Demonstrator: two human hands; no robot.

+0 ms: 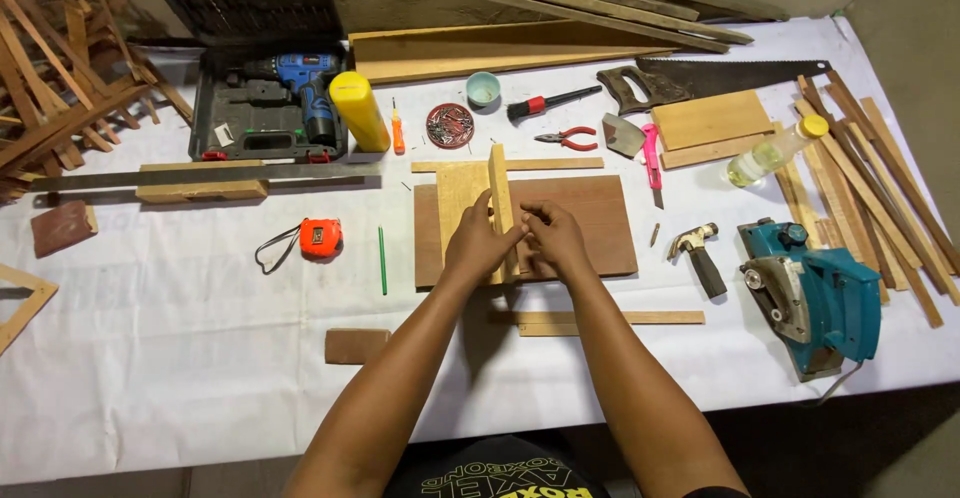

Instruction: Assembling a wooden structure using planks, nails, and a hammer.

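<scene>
My left hand (480,243) and my right hand (552,238) meet over a brown board (595,223) at the table's middle. Both grip a pale wooden strip (499,188) that stands on its edge. It stands against a flat pale plank (458,198) lying on the brown board. The fingers of both hands pinch the strip's near end from either side.
White-covered table (180,358). Orange tape measure (320,238) and green pencil (382,260) to the left; hammer (700,256) and teal power planer (815,293) to the right. Behind: drill case (265,108), yellow cylinder (360,111), pliers (570,139), handsaw (700,80). Wood strips (610,317) lie near.
</scene>
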